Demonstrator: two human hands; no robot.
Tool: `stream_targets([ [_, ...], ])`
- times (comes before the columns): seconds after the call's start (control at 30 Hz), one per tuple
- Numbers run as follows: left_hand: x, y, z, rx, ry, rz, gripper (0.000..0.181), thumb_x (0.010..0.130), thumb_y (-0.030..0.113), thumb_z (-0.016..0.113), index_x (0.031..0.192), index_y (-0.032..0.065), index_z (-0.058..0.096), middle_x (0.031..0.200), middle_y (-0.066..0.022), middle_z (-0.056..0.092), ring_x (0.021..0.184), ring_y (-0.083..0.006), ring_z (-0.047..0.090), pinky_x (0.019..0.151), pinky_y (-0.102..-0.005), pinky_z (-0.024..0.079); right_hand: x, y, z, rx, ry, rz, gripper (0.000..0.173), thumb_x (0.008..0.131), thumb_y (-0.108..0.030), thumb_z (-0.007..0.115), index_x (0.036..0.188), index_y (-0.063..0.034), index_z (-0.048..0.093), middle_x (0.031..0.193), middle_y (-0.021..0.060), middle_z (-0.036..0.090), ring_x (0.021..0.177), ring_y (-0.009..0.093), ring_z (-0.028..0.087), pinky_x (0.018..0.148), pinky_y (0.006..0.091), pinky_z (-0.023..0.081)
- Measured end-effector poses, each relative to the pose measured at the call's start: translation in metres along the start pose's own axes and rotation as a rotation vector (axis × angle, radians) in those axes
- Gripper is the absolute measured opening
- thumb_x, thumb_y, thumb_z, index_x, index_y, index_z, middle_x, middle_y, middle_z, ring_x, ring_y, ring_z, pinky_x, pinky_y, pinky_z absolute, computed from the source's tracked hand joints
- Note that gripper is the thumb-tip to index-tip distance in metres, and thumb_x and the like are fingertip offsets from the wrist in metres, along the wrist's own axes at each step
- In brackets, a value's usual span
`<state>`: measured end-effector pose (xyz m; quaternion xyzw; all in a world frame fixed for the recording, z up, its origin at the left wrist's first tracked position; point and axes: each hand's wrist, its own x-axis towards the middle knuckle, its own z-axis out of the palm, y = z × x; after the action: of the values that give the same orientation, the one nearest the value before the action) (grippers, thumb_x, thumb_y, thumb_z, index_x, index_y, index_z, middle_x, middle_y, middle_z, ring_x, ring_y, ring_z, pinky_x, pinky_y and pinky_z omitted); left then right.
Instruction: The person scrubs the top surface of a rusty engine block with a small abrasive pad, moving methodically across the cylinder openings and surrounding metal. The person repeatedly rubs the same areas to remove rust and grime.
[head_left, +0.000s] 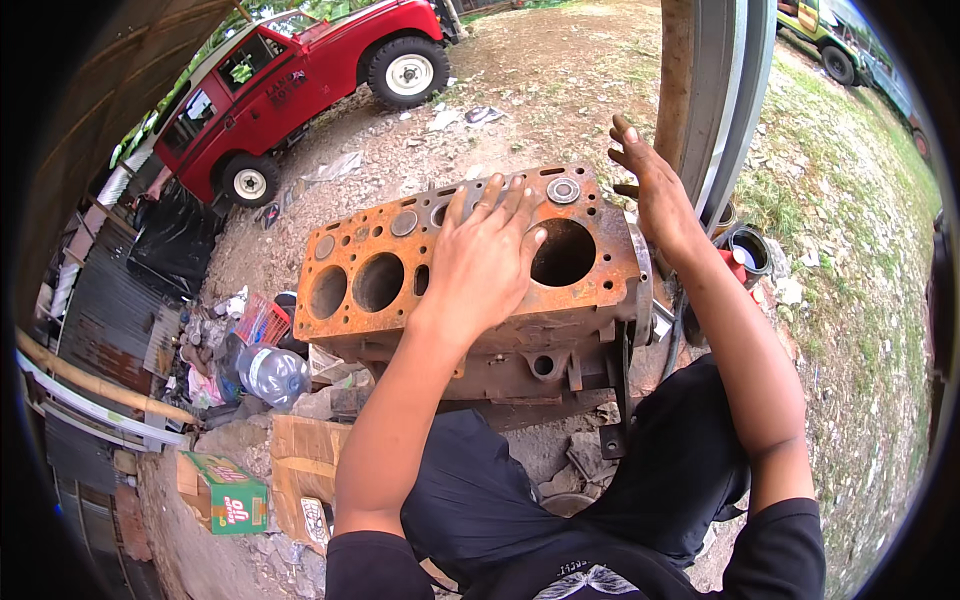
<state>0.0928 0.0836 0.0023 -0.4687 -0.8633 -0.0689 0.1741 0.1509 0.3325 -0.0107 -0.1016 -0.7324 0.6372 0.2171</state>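
Observation:
A rusty engine block (525, 345) stands before me with its orange-brown deck face up. Open cylinder bores show at its left, (378, 282) one of them deep and round, and a large bore (564, 252) lies near its right end. My left hand (484, 255) rests palm down across the middle of the deck, fingers slightly spread, hiding the surface under it. A round metal plug (562, 190) sits in the deck just right of those fingertips. Raised beside the block's right end, my right hand (654, 187) holds nothing, its fingers apart.
A steel post (724, 97) rises close behind my right hand. Beside it stands a container of dark liquid (750, 251). Left of the block lie a large plastic bottle (274, 375), a red basket (262, 322) and a green carton (236, 501). A red Land Rover (322, 94) is parked beyond.

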Motion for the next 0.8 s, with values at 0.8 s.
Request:
stream_targets([
  [0.8, -0.002, 0.012, -0.002, -0.007, -0.047, -0.078, 0.057, 0.118, 0.038, 0.047, 0.157, -0.0031, 0.057, 0.163, -0.0243, 0.055, 0.159, -0.0370, 0.044, 0.130, -0.0511, 0.037, 0.004, -0.007, -0.014, 0.046, 0.133, 0.013, 0.083, 0.112, -0.066, 0.048, 0.171, -0.0089, 0.043, 0.171, 0.0186, 0.048, 0.149, 0.034, 0.056, 0.120, 0.0477, 0.047],
])
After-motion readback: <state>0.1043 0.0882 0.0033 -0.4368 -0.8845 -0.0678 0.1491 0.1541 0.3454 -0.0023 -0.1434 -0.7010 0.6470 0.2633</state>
